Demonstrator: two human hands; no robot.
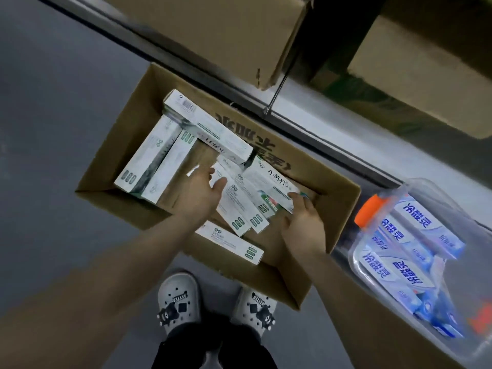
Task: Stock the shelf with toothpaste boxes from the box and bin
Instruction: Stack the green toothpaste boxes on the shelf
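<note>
An open cardboard box (127, 155) sits on the grey floor and holds several white-and-green toothpaste boxes (157, 153). My left hand (201, 194) reaches into it, with the thumb on top of a leaning toothpaste box (234, 206) and the fingers curled at its far end. My right hand (303, 222) grips the near end of another toothpaste box (269, 182), one with a red and green patch. To the right, a clear plastic bin (415, 193) with an orange latch holds several blue toothpaste boxes (399, 272).
A metal shelf edge (306, 129) runs diagonally just behind the box. Brown cartons (221, 30) sit on the shelf above, and another carton (426, 62) sits at the right. My feet in white clogs (178, 302) stand right at the box's near flap.
</note>
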